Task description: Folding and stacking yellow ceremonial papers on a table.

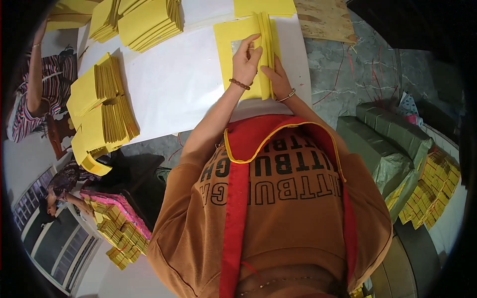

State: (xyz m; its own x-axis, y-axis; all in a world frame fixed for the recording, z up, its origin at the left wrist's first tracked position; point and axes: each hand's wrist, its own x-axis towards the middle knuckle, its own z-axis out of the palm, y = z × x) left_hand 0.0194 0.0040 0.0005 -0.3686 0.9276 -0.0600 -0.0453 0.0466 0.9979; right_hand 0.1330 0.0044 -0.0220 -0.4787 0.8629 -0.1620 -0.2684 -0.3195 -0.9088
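A stack of yellow paper sheets (pixel 223 44) lies at the far side of the white table, with a clear piece on top near my left hand. Several yellow sheets stand folded upright in a narrow bundle (pixel 266 42) over it. My left hand (pixel 244 64), beaded bracelet at the wrist, rests its fingertips against the bundle's left side, index finger and thumb apart. From the right, my right hand (pixel 279 82) grips the bundle's lower part, thumb in front; its other fingers are partly hidden.
Fanned stacks of yellow paper (pixel 107 82) line the white table's (pixel 169 84) left side, with more stacks (pixel 151 22) at the back. A wooden board (pixel 325 20) adjoins the far right. Green wrapped bales (pixel 382 144) stand right, beside yellow bundles (pixel 432 184). Two other people are at left.
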